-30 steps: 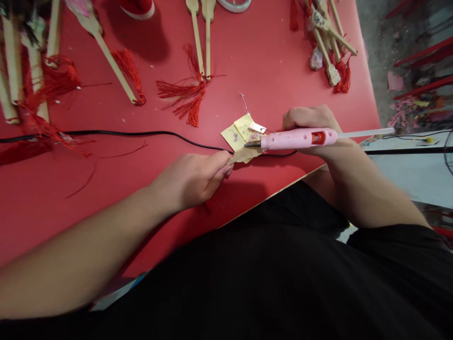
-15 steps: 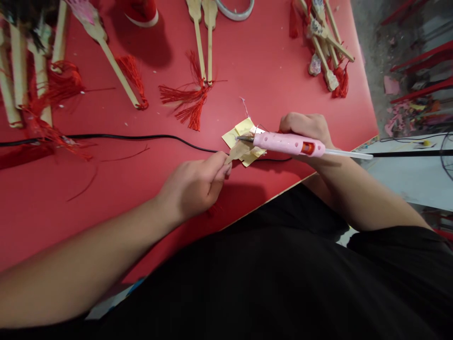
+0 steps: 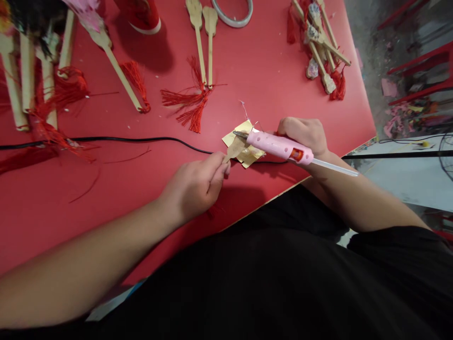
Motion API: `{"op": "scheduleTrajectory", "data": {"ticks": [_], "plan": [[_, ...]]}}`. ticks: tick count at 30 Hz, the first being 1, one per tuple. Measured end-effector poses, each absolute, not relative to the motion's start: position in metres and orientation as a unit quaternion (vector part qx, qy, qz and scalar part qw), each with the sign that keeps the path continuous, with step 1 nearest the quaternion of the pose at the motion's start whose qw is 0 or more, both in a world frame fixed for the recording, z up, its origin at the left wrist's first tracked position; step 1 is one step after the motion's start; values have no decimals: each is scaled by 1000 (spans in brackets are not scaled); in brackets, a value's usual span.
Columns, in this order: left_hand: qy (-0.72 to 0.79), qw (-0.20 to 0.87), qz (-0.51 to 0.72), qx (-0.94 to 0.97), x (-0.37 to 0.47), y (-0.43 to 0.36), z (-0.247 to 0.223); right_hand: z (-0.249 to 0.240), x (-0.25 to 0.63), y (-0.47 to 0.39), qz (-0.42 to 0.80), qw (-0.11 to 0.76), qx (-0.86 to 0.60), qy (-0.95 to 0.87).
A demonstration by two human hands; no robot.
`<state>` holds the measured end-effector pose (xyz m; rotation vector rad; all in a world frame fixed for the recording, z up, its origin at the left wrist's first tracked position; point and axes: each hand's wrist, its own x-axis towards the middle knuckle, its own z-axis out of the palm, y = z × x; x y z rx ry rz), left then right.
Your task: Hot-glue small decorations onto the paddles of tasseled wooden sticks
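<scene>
My left hand [image 3: 198, 184] is closed round the thin end of a small wooden fan handle [image 3: 234, 149], whose wider head points up and to the right. In my right hand [image 3: 304, 132] is a pink hot glue gun [image 3: 272, 144], its handle hidden from above. A clear glue stick [image 3: 336, 167] sticks out of the gun's back end. The metal nozzle is over the wooden head; whether it touches, I cannot tell. Beneath both lie yellow paper squares [image 3: 250, 158] with strands of glue on them.
Two wooden handles [image 3: 210, 47] with red tassels [image 3: 194, 111] lie beyond my hands, near a roll of tape [image 3: 235, 21]. More tasselled handles [image 3: 323, 52] are piled at the far right. Feathered handles [image 3: 46, 85] lie at left. A black cord [image 3: 141, 138] crosses the red table [image 3: 116, 236].
The glue gun has shifted slightly left, its back end swinging towards me. My left hand keeps its grip on the wooden handle. The view has moved a little.
</scene>
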<state>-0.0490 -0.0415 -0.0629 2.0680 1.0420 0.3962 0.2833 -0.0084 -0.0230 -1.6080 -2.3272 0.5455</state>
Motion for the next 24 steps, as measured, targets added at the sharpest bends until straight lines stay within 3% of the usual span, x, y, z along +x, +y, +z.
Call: {"op": "scheduleTrajectory", "data": {"ticks": [12, 21, 24], "plan": [[414, 458, 173, 767, -46, -36, -58, -39, 286, -12, 96, 294, -619, -722], [452, 463, 194, 737, -39, -43, -41, -26, 288, -15, 195, 197, -585, -762], [453, 499, 200, 711, -38, -42, -38, -22, 283, -15, 251, 215, -579, -745]]}}
